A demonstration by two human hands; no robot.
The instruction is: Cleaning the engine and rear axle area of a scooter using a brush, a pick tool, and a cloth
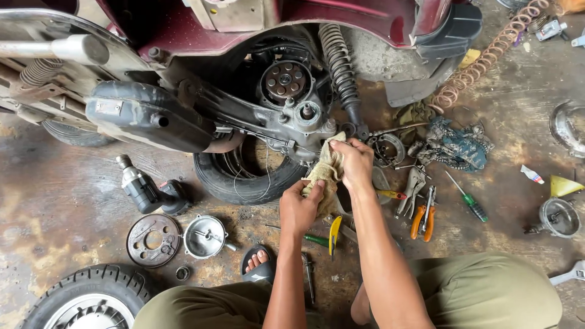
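Note:
A dirty beige rag (328, 167) is held in both my hands against the lower rear of a maroon scooter's engine casing (292, 116). My left hand (300, 206) grips the rag's lower end. My right hand (353, 163) presses the rag's upper part near the foot of the coiled shock absorber (338, 64). The scooter's rear wheel is off, and its hub and clutch plate (284, 80) show just above my hands.
A loose tyre (244, 176) lies under the engine. An impact driver (146, 190), a brake plate (153, 239) and a round metal cover (205, 236) lie at left. Pliers (423, 220), screwdrivers (468, 200) and rags (454, 146) lie at right. A wheel (88, 298) sits bottom left.

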